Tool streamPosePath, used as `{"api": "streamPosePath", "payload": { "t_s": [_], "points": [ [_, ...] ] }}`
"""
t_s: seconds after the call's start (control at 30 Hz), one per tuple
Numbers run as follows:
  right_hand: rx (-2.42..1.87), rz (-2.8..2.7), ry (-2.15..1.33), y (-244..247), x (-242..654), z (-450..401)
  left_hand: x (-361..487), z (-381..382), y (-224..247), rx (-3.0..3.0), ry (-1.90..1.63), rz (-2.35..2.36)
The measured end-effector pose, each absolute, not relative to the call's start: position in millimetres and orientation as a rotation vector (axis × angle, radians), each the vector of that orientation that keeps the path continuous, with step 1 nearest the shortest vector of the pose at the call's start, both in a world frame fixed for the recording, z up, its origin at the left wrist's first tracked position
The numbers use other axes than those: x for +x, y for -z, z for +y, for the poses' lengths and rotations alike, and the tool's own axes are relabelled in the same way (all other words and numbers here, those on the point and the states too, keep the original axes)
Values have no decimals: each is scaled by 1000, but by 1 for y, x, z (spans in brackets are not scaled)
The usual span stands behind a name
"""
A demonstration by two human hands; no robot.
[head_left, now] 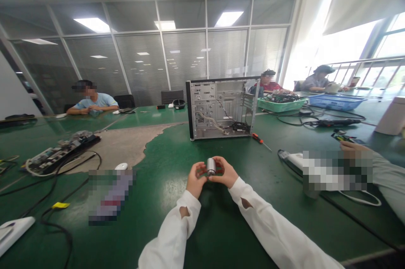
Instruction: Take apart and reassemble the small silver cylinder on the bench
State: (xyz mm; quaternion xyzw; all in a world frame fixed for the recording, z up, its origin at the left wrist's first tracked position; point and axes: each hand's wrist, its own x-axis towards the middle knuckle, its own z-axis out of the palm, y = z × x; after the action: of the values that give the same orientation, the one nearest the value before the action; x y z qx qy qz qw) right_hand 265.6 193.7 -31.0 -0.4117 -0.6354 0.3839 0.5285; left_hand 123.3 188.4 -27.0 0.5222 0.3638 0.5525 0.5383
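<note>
Between my two hands is a small silver metal cylinder [211, 166], held upright just above the green table [171, 176]. My right hand [225, 172] is curled around its right side, thumb low near the base. My left hand [196, 178] closes on it from the left, fingers bent toward the cylinder; the exact contact of those fingertips is hard to make out. Beyond my hands stands an open computer case [221, 108] with loose cables inside. A screwdriver [260, 140] with a red and black handle lies by the case's right corner.
On the left are a power strip [60, 155], black cables and a white device [14, 233]. To the right lie a white power strip [294, 161], a green basket [281, 106] and a blue basket [337, 102]. A co-worker's hand [354, 150] holds small parts; other people sit farther back.
</note>
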Motion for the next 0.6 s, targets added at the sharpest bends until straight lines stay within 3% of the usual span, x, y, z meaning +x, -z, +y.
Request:
{"api": "streamPosePath", "payload": {
  "t_s": [0.13,0.27,0.4,0.6],
  "points": [
    [-985,-1773,-628,27,265,187,121,194,33,874,-1149,826],
    [-969,-1920,-485,25,259,181,120,194,36,894,-1120,845],
    [-995,-1901,-414,30,255,182,119,198,40,975,-1148,814],
    [-1354,-1746,-470,43,254,189,116,203,39,1146,-1289,826]
  ]
}}
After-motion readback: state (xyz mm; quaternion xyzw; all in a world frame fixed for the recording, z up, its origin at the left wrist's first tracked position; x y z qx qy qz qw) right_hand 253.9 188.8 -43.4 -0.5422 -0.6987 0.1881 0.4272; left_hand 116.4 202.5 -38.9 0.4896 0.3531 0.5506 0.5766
